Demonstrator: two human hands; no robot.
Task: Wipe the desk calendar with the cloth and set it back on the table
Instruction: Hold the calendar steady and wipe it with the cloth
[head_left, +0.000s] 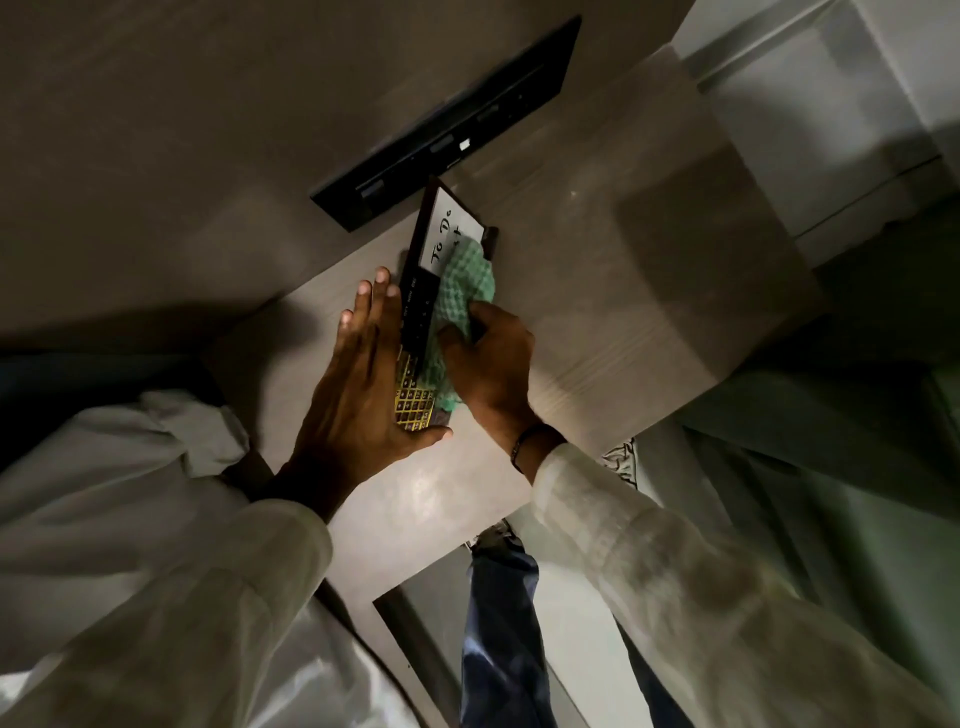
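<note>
Dim room, pale wood-grain table (623, 291), black panel (447, 130) on beige wall (156, 130)

Both arms wear loose, creased off-white long sleeves (156, 545) with plain open cuffs, the right wrist carries a thin dark band (530, 441), and dark blue trousers (498, 623) show below between the arms.

The desk calendar (423, 291) stands on edge near the middle of the frame, a long dark board tilted toward the upper right. Its far end carries a white panel lettered "To Do", its near end a gold grid of dates. The green checked cloth (460, 306) lies crumpled against its right face, covering the middle and trailing toward the lower end.
</note>
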